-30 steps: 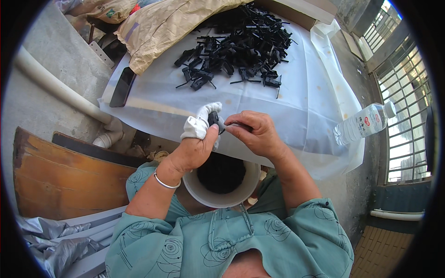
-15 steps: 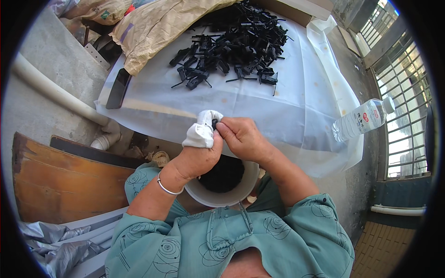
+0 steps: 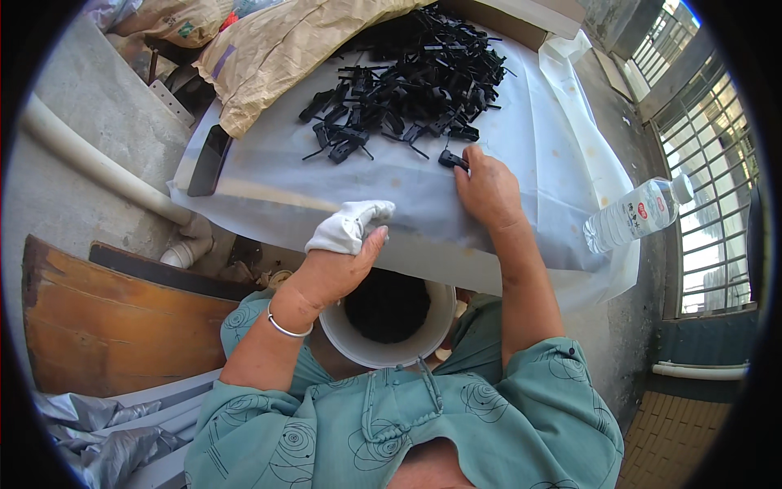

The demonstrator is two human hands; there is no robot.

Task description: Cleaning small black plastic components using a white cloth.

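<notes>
My right hand (image 3: 490,189) reaches over the table, thumb and fingers closed on a small black plastic part (image 3: 453,160) near the front of a heap of similar black parts (image 3: 423,81). My left hand (image 3: 352,236) hovers at the table's near edge, its fingers covered in white cloth and the thumb bare. Those fingers curl loosely, apart from the thumb, and nothing shows between them. Below it, between my knees, stands a white bucket (image 3: 444,319), with dark material inside whose separate pieces I cannot make out.
White plastic sheeting (image 3: 538,216) covers the table. A phone (image 3: 210,160) lies at its left edge, beside a brown paper sack (image 3: 277,61). To the right is a water bottle (image 3: 635,213). An open cardboard box (image 3: 505,24) sits at the back. Wooden boards (image 3: 122,318) lean at lower left.
My right hand has moved from beside my left hand forward to the heap and taken hold of a black part. The dark piece between my hands is no longer seen; my left fingers have loosened.
</notes>
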